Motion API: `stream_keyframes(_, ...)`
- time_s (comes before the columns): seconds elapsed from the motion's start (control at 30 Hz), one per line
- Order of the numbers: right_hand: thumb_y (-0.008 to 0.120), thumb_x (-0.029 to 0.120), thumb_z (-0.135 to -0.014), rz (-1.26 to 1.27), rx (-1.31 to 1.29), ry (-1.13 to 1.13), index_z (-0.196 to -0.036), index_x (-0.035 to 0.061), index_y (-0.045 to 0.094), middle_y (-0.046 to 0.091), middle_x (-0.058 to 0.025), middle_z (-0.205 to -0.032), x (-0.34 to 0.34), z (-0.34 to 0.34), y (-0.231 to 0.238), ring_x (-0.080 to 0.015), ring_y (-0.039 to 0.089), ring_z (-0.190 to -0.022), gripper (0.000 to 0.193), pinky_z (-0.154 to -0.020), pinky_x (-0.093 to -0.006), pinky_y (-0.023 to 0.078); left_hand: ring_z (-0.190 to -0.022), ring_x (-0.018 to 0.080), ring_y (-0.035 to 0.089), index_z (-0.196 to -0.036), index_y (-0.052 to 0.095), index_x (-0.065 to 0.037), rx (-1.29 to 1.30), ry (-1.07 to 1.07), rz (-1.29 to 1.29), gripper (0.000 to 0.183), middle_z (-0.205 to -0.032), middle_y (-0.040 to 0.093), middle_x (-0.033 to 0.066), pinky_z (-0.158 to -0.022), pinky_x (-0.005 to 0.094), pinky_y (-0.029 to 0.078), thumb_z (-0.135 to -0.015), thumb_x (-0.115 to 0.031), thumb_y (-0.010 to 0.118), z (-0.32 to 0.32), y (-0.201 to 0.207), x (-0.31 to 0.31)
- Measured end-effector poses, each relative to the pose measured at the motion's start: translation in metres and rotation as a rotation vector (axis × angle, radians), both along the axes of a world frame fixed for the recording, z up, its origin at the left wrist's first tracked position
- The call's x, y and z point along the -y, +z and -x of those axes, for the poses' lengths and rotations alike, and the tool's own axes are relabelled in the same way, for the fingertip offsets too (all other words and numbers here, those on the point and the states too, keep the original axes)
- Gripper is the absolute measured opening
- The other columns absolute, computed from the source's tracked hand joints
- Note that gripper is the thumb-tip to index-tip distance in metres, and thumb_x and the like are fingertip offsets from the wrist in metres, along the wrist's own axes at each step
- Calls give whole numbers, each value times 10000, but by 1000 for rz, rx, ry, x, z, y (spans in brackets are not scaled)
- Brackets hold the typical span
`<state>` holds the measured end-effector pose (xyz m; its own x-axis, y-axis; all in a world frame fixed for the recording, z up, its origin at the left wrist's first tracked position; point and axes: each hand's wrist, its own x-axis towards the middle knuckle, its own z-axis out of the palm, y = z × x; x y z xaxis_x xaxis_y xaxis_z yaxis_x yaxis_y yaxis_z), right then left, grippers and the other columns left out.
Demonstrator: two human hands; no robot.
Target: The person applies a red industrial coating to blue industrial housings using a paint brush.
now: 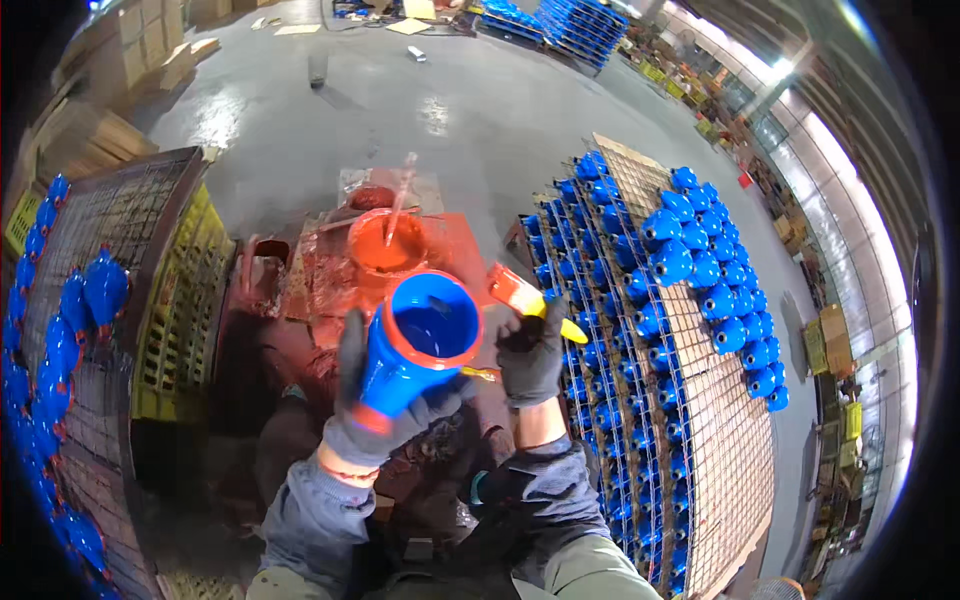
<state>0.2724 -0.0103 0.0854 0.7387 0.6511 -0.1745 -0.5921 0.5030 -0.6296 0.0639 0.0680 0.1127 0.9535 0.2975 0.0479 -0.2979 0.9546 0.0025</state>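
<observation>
A blue, hollow, vase-like vessel [388, 378] is tilted in front of me with its wide mouth facing up. Red paint rings its rim and its narrow lower end. My gloved left hand [395, 430] is closed around the vessel's lower part, thumb along its left side. Just right of the rim, my gloved right hand [530, 365] grips a paintbrush [520, 293] with a yellow handle and red-coated bristles. The bristles point up and left, apart from the vessel. Beyond the vessel stands a red paint bucket [390, 245] with a stick [402, 195] in it.
A paint-stained red work surface [455, 240] lies under the bucket. To the right, a wire-mesh rack [725, 420] carries many blue vessels [672, 262]. On the left stand another mesh rack [110, 215] with blue vessels and a yellow crate [180, 310]. Cardboard boxes [115, 50] stand farther back.
</observation>
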Motion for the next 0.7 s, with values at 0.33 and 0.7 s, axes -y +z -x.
stream_keyframes(0.33, 581, 418, -951, 287, 1175, -436, -1018, 8, 610, 562, -49, -763, 90, 120, 18, -170, 530, -637, 417, -577, -313, 414, -1118, 324, 575, -1356, 435, -102, -39, 394, 90, 690, -1288, 538, 148, -918, 463, 556, -881, -568, 616, -31, -34, -6)
stream_keyframes(0.7, 739, 95, -709, 383, 1892, -297, -987, 44, 700, 678, -85, -837, 89, 125, 59, -265, 650, -734, 285, -703, -381, 509, -1139, 377, 547, -1379, 408, -81, -215, 431, 76, 771, -1311, 509, 179, -1003, 516, 494, -838, -566, 667, -31, -44, -3)
